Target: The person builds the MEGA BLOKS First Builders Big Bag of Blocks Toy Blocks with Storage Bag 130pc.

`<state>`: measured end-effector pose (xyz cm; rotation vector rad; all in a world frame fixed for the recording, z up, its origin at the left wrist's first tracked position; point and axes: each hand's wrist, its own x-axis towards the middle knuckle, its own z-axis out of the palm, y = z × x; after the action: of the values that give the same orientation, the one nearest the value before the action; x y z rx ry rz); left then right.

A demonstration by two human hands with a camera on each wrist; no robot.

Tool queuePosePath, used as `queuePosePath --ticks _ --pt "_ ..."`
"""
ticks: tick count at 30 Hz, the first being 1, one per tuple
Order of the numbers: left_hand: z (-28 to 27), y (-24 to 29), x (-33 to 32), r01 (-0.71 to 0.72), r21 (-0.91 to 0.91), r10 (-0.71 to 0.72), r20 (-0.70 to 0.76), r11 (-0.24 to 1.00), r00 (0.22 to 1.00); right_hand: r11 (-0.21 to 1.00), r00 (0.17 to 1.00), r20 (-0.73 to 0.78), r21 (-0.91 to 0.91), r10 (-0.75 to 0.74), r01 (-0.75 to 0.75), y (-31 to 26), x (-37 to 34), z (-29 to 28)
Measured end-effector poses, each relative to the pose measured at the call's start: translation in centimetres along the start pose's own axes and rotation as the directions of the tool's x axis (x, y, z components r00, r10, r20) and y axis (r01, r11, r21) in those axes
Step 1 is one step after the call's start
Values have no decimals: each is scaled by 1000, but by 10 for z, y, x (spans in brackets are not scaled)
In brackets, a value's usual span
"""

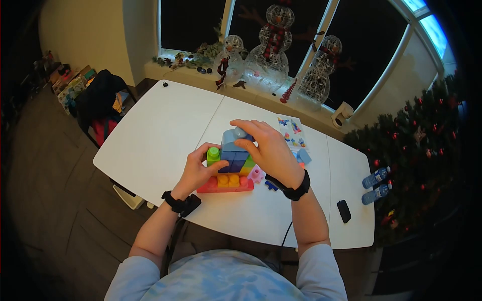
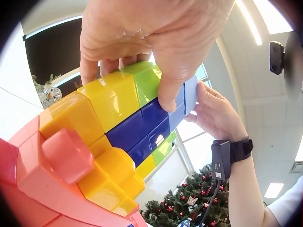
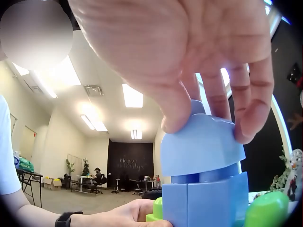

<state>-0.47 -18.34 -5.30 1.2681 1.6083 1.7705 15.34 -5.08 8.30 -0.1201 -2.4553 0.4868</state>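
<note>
A stacked block structure stands on the white table, with a red base (image 1: pixel 225 187), yellow blocks (image 2: pixel 111 100), dark blue blocks (image 2: pixel 137 127) and light blue blocks (image 3: pixel 204 198) higher up. Its top is a rounded light blue block (image 3: pixel 203 146); studs show in a narrow gap beneath it. My right hand (image 1: pixel 273 153) holds that top block between thumb and fingers. Lower down, my left hand (image 1: pixel 197 170) grips the side of the stack, thumb on the blue blocks and fingers around the green block (image 2: pixel 144 80).
Right of the stack lie a pink piece (image 1: pixel 256 174), a dark blue piece (image 1: pixel 271 186), a light blue block (image 1: pixel 304 156) and a picture sheet (image 1: pixel 296 131). A black phone (image 1: pixel 344 211) and two bottles (image 1: pixel 376 177) are at the right. Snowman figures (image 1: pixel 273 50) line the windowsill.
</note>
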Motion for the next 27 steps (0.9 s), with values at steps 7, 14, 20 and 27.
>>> queuePosePath --ticks 7,14,20,27 --pt "2 4 -1 5 3 -5 15 1000 1000 1000 1000 14 -22 19 -19 6 -4 6" --pt "1 3 0 -29 27 28 38 999 999 1000 997 83 7 1 -1 15 1 2" --pt "0 1 1 -24 -20 25 35 1000 999 999 990 138 44 -11 4 18 1 1" --pt "0 1 -1 -27 19 26 30 999 999 908 969 -21 356 244 -221 57 -6 -49"
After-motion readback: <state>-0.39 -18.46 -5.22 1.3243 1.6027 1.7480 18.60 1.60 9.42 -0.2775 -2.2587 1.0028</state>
